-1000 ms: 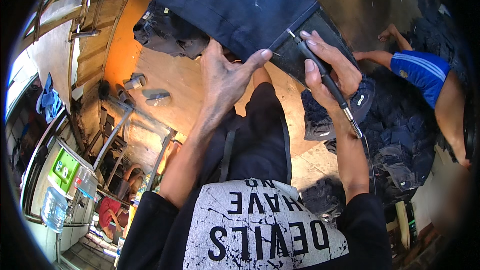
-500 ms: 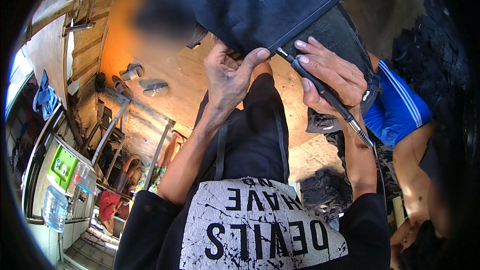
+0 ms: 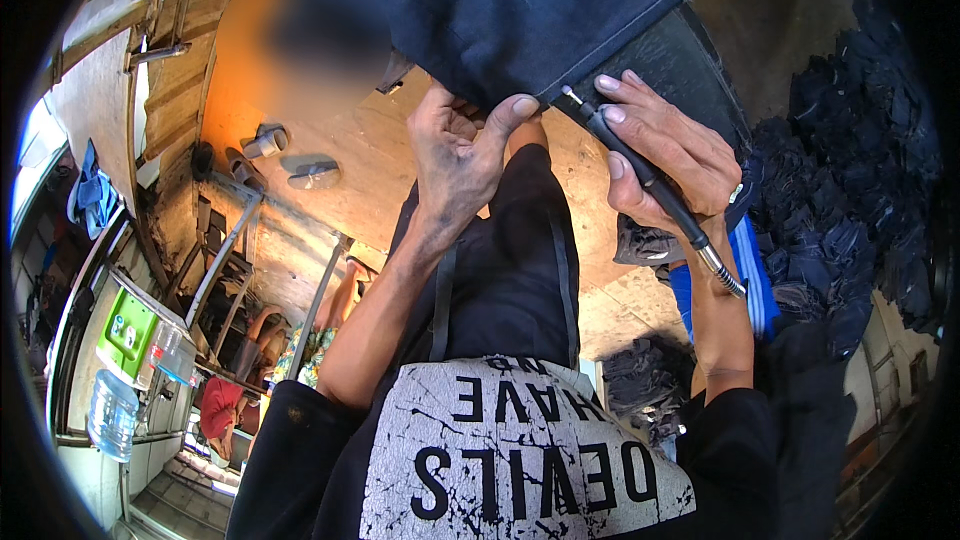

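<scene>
One dark blue cloth spans the top centre of the frame, its stitched edge slanting over a blackish panel. At the cloth's lower corner the left hand has its grip closed on the edge, thumb in front. To the right, the right hand grasps a black pen-like tool, thumb and fingers snug around the barrel, its pale tip beside the seam.

The step in hand looks like close work along that edge; the next move would seem to call for a steady left pinch and fine guidance of the tip. Whether the tip touches the cloth cannot be told. Most left fingers are lost behind the fabric, and the cloth runs out of frame at the top.

Farther out, a smudged dark patch at upper left defies identification. Footwear lies on the floor at centre left, and dark fabric scraps pile up at right. Blue striped clothing shows behind the right forearm, its wearer largely hidden. A green tray sits at lower left.
</scene>
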Available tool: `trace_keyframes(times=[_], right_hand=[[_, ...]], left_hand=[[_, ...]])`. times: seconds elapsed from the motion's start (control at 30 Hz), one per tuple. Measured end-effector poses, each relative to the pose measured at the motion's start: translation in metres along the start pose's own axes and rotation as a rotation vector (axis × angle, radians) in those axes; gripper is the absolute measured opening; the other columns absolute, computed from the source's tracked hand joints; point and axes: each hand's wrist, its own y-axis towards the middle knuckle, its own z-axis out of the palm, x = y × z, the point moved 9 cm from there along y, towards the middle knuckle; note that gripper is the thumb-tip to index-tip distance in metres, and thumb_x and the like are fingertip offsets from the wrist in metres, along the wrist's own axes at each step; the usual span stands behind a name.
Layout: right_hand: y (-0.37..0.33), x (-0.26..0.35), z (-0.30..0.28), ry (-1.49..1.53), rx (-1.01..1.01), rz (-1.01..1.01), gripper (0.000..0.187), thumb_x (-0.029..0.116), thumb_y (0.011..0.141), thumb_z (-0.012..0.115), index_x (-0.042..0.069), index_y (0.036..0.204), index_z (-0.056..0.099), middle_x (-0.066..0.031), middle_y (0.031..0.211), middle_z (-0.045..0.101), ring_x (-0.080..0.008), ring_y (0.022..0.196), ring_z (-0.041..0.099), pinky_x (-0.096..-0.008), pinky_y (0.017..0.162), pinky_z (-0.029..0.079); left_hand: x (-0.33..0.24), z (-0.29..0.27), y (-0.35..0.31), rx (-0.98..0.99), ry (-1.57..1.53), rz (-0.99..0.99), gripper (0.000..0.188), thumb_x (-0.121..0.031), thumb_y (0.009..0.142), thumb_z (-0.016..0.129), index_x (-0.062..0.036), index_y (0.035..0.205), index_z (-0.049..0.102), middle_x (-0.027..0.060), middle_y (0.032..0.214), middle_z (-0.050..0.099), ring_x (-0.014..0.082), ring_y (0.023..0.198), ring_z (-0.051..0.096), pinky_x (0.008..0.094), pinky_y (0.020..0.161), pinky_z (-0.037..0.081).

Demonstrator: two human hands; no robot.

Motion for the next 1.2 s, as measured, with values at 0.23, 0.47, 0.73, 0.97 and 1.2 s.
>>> trace_keyframes(times=[0.23,0.47,0.73,0.97,1.2], right_hand=[[-0.002,-0.004,-0.003,0.006,-0.046,0.012,0.028,0.005,0.078,0.079,-0.002,0.105,0.083,-0.0188,0.1,0.082,-0.0348,0.107,0.082,-0.05,0.101,0.065],[-0.005,-0.01,-0.005,0.0,-0.097,0.053,0.028,0.005,0.078,0.078,-0.003,0.105,0.082,-0.019,0.1,0.082,-0.0358,0.106,0.082,-0.0508,0.102,0.065],[-0.003,-0.007,-0.007,0.013,-0.086,0.029,0.028,0.004,0.082,0.075,-0.005,0.108,0.079,-0.0216,0.1,0.081,-0.0388,0.107,0.081,-0.054,0.102,0.064],[-0.001,-0.003,-0.002,0.023,-0.04,0.02,0.031,0.003,0.077,0.076,-0.003,0.107,0.081,-0.019,0.099,0.082,-0.0361,0.107,0.082,-0.0512,0.102,0.065],[-0.002,-0.007,-0.008,0.003,-0.099,0.058,0.03,0.002,0.077,0.076,-0.004,0.106,0.081,-0.0207,0.1,0.081,-0.0376,0.106,0.082,-0.0526,0.102,0.065]], left_hand=[[0.0,0.0,0.0,-0.033,-0.062,0.005,0.029,-0.003,0.097,0.084,0.0056,0.119,0.067,0.0138,0.112,0.078,0.0175,0.102,0.075,0.0309,0.096,0.061],[-0.002,0.0,0.002,-0.016,-0.028,0.017,0.03,-0.003,0.097,0.083,0.0075,0.12,0.066,0.0171,0.114,0.078,0.019,0.105,0.076,0.0325,0.097,0.062],[0.002,-0.007,0.003,-0.059,0.122,-0.018,0.023,-0.006,0.096,0.086,0.0072,0.108,0.072,0.0151,0.099,0.081,0.0166,0.096,0.078,0.0294,0.086,0.063],[0.002,-0.011,0.006,-0.079,0.121,0.063,0.026,-0.01,0.09,0.092,0.0065,0.106,0.08,0.014,0.101,0.083,0.016,0.094,0.078,0.0317,0.089,0.062],[0.01,-0.012,0.006,-0.032,0.218,0.014,0.026,0.002,0.095,0.083,0.0052,0.119,0.073,0.0156,0.112,0.081,0.018,0.104,0.076,0.033,0.096,0.061]])
